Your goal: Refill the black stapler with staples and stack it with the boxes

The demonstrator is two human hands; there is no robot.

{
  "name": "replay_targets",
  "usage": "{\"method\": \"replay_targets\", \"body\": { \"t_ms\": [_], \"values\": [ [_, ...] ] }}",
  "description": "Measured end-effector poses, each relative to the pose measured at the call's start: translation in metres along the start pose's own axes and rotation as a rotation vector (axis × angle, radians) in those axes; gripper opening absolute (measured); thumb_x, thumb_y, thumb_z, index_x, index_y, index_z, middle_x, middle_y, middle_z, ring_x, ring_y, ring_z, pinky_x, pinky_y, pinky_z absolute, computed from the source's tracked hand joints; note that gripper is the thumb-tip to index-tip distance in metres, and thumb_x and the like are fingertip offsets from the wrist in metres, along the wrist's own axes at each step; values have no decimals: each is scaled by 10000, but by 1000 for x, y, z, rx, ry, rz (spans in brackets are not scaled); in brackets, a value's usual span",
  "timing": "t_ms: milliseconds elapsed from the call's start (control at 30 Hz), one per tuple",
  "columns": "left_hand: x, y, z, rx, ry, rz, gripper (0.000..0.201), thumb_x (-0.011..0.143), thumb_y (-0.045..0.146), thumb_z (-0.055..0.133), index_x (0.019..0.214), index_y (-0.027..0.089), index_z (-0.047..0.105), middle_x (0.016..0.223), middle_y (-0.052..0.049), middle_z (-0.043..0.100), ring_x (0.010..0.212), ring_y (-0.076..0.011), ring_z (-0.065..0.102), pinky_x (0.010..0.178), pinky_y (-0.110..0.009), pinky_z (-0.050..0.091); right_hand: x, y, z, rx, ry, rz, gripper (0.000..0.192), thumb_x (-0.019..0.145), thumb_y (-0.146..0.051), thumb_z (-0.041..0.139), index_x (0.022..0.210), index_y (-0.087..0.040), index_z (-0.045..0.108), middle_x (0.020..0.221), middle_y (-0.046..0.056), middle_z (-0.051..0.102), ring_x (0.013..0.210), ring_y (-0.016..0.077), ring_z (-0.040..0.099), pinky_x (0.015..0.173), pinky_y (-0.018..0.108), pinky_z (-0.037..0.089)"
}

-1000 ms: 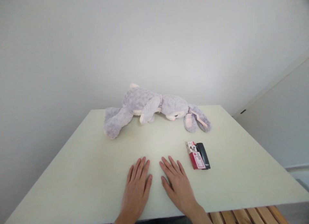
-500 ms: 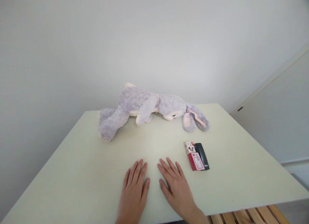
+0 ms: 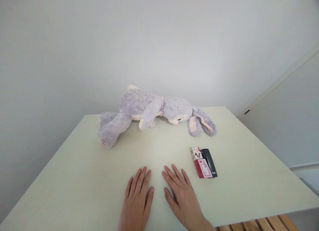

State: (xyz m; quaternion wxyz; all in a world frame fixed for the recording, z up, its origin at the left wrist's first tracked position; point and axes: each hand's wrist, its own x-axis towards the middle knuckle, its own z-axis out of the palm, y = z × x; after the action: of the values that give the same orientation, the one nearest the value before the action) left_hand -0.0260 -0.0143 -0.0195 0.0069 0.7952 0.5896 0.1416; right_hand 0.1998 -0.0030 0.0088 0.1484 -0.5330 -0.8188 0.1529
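Observation:
My left hand (image 3: pixel 136 202) and my right hand (image 3: pixel 181 196) lie flat, palms down, side by side on the pale green table (image 3: pixel 74 177) near its front edge, holding nothing. A small red and white packet with a black stapler (image 3: pixel 203 163) lies just right of my right hand, not touched. A grey-lilac plush rabbit (image 3: pixel 152 113) lies on its side across the far part of the table, its ears pointing right.
A plain white wall stands behind the table. A white panel or door (image 3: pixel 294 124) is at the right. Wooden slats (image 3: pixel 251 224) show under the table's front right edge.
Both hands have stayed flat on the table. The view has shifted slightly, so hands sit a little lower in the picture and the rabbit a little further left.

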Motion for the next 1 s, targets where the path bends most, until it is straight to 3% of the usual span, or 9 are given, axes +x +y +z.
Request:
{"method": "replay_targets", "body": {
  "t_ms": [233,367,433,533,600,700,767,867,1000],
  "values": [
    [1,0,2,-26,7,-3,671,1027,327,480,1649,299,229,1682,-29,360,1550,-268,323,1240,-523,344,1,2,3,26,27,-1,676,1023,-254,494,1636,-402,252,1680,-68,297,1581,271,241,1268,608,294],
    [4,-1,-4,-113,31,-78,533,1029,318,483,1560,327,436,1513,-51,572,1379,-286,523,1116,-513,474,2,1,2,106,38,1,623,1022,-248,502,1608,-391,345,1659,-36,373,1569,285,277,1264,640,276],
    [10,5,-8,-214,24,-135,436,1040,318,457,1464,320,556,1340,-68,669,1219,-275,618,1022,-486,530,0,-2,-9,253,39,11,552,1038,-270,501,1574,-375,423,1617,-10,461,1532,264,369,1256,581,335],
    [28,31,-15,-456,-62,-179,374,1060,345,399,1333,284,648,1208,-73,709,1135,-258,655,1007,-447,530,-7,4,-41,500,123,95,431,1046,-355,525,1476,-369,549,1509,20,592,1402,231,546,1171,455,479],
    [47,59,-17,-604,-156,-192,380,1071,383,362,1264,268,669,1198,-71,728,1136,-249,670,1025,-417,511,-13,22,-67,540,290,204,385,1028,-420,549,1404,-361,609,1442,57,632,1300,263,612,1077,458,540],
    [82,105,-12,-676,-244,-173,455,1094,448,266,1219,260,662,1024,-51,774,944,-214,731,846,-336,549,-19,70,-92,534,543,434,463,1035,-496,485,1442,-291,566,1358,127,648,1118,272,669,890,427,596],
    [108,133,-5,-694,-271,-144,508,1098,473,224,1260,227,639,1051,-79,775,978,-216,731,839,-322,538,-19,105,-96,432,614,558,537,1024,-555,470,1462,-254,544,1277,137,661,1014,258,668,819,404,590],
    [139,160,3,-683,-301,-122,554,1092,505,209,1257,189,633,1132,-136,761,1036,-239,725,860,-332,518,-15,140,-88,404,455,525,556,1047,-588,368,1376,-216,618,1150,119,692,967,246,664,862,409,561],
    [154,162,4,-627,-329,-154,577,1080,544,232,1167,153,647,1075,-181,759,969,-264,738,797,-340,502,-4,135,-70,433,334,450,525,1039,-613,393,1134,-219,728,885,71,691,812,239,658,739,363,539]
  ]
}}
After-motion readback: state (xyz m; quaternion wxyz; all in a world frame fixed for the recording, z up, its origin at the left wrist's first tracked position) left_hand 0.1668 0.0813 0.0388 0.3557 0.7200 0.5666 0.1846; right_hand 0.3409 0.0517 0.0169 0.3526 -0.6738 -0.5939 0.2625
